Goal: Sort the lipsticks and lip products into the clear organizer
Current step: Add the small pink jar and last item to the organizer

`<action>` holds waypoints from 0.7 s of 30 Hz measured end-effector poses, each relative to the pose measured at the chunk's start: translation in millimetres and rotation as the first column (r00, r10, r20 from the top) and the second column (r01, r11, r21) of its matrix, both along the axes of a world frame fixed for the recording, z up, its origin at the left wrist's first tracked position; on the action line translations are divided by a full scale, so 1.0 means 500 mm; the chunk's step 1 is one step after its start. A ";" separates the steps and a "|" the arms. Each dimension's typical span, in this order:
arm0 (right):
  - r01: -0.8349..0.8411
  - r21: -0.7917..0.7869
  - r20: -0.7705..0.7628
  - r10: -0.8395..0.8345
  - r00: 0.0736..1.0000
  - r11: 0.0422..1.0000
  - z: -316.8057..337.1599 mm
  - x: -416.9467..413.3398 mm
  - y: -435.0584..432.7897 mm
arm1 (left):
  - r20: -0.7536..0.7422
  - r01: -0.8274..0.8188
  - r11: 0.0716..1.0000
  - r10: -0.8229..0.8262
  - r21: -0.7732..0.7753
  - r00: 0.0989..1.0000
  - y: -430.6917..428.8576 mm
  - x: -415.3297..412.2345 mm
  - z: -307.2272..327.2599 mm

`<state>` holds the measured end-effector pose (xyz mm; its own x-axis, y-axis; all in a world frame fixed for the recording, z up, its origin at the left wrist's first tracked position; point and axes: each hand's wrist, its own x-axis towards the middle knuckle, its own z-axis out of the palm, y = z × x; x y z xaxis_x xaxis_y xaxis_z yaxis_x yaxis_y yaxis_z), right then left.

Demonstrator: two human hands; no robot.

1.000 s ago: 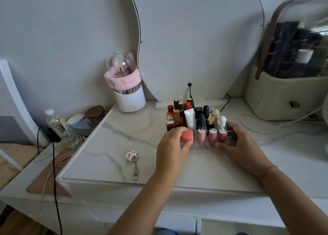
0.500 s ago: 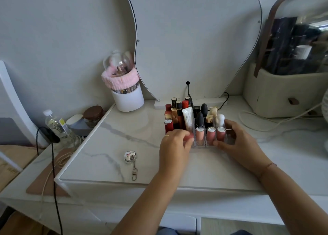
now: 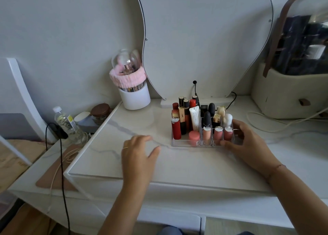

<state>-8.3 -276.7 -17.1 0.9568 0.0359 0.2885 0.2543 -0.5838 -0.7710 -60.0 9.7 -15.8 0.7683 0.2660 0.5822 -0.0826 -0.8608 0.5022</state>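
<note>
The clear organizer (image 3: 179, 143) stands on the marble tabletop (image 3: 195, 165), filled with upright lipsticks and lip tubes. A short coral-capped product (image 3: 194, 136) sits in its front row, beside three pink glosses (image 3: 218, 133). A red lipstick (image 3: 176, 129) stands at the front left, a white tube (image 3: 194, 117) behind. My right hand (image 3: 248, 144) grips the organizer's right front corner, thumb at the front and fingers along the side. My left hand (image 3: 140, 155) hovers low over the tabletop to the organizer's left, fingers spread, holding nothing.
A white brush cup with a pink headband (image 3: 133, 91) stands at the back left, a wavy mirror (image 3: 204, 39) behind the organizer. A beige bag (image 3: 287, 94) and a white cable (image 3: 276, 126) lie to the right. A water bottle (image 3: 66, 123) and jars sit on the lower shelf at left.
My left hand has let go of the coral-capped product, which now stands in the front row, and has drawn back left over the spot where a keychain lay. The right hand stays put.
</note>
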 end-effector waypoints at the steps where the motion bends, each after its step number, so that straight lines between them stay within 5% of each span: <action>1: -0.001 0.001 -0.001 0.001 1.000 1.000 0.000 0.000 0.000 | -0.063 -0.062 0.998 0.061 -0.003 0.996 0.030 -0.005 -0.009; 4: -0.008 0.003 0.000 0.008 1.000 1.000 0.000 0.001 0.000 | -0.237 -0.131 0.991 0.118 -0.041 0.964 0.078 -0.015 -0.022; 9: -0.015 0.021 -0.006 0.015 1.000 1.000 0.005 -0.004 0.001 | -0.254 -0.063 0.987 0.024 -0.149 0.967 0.081 -0.011 -0.021; 21: 0.009 -0.004 -0.008 -0.009 1.000 1.000 0.007 -0.006 0.003 | 0.019 0.192 0.908 -0.200 -0.371 0.980 -0.044 0.033 0.063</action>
<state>-11.2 -274.9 -13.8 0.9594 0.0280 0.2805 0.2426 -0.5894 -0.7706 -43.2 -12.5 15.6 0.8370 0.3018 0.4564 -0.2180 -0.5811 0.7841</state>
